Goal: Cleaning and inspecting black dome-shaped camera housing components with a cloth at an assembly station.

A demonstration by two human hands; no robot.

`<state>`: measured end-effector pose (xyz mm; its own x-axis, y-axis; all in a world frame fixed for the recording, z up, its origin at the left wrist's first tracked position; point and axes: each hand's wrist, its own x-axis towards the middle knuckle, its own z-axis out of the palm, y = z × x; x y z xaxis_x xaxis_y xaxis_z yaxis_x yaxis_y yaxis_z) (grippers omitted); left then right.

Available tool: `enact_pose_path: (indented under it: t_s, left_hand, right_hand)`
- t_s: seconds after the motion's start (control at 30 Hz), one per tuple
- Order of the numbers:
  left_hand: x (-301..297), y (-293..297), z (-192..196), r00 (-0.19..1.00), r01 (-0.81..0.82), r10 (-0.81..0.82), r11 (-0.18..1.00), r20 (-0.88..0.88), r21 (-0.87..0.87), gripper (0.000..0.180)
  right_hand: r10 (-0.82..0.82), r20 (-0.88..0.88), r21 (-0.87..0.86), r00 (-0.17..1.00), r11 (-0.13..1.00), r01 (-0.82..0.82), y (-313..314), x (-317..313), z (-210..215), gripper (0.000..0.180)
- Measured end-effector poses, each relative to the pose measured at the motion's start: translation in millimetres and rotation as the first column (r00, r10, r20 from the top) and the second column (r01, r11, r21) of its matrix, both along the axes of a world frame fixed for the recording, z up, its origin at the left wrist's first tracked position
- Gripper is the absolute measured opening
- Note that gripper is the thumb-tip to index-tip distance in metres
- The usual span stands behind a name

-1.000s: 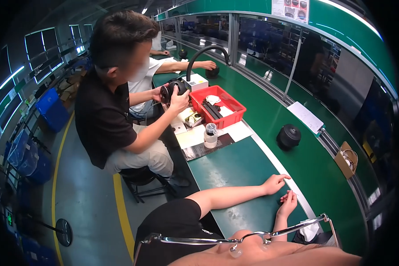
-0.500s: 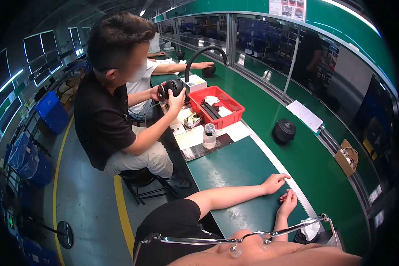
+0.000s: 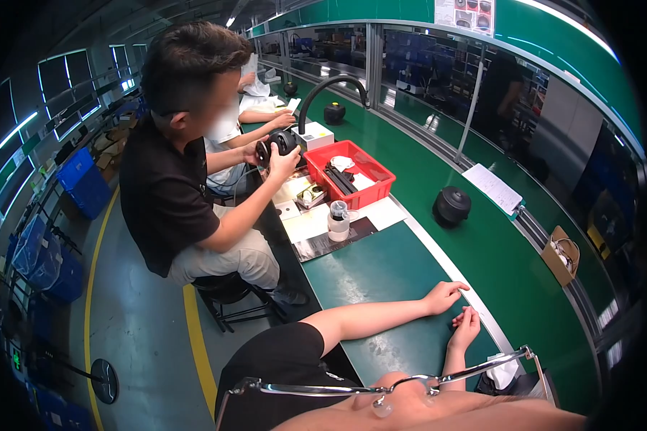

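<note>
Left hand (image 3: pixel 444 298) open, right hand (image 3: pixel 466 329) curled, can't tell if gripping; both near dull-green tabletop's (image 3: pixel 366 273) right edge. 1 red plastic bin (image 3: pixel 370 195): long black strips (image 3: pixel 340 179), 1 crumpled white wad (image 3: pixel 342 163).

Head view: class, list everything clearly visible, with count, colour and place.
Co-workers: at least two, black and white shirts, left
Mat: one, dark green, bench top
Belt: one, green, beside mat
Round objects: at least three, black, two on belt, one held
Tray: one, red, left of belt
Bottle: one, whitish, near tray
Clipboard: one, white, belt's far edge
Carton: one, brown, right of belt
Bins: several, blue, left
Glasses: one pair, silver, lower edge
Left hand: one, bare, mat's edge
Right hand: one, bare, beside left
</note>
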<state>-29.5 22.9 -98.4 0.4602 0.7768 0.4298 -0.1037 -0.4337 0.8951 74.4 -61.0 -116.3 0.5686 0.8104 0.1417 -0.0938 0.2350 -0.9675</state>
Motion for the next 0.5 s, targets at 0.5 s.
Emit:
enact_pose_path:
  t_s: [0.5]
  left_hand:
    - [0.5,1.7,-3.6,1.0,0.009,-0.009,1.0,-0.003,0.024,0.029]
  right_hand:
    - [0.002,0.016,-0.005,1.0,1.0,-0.002,-1.4,-2.2,3.1,0.021]
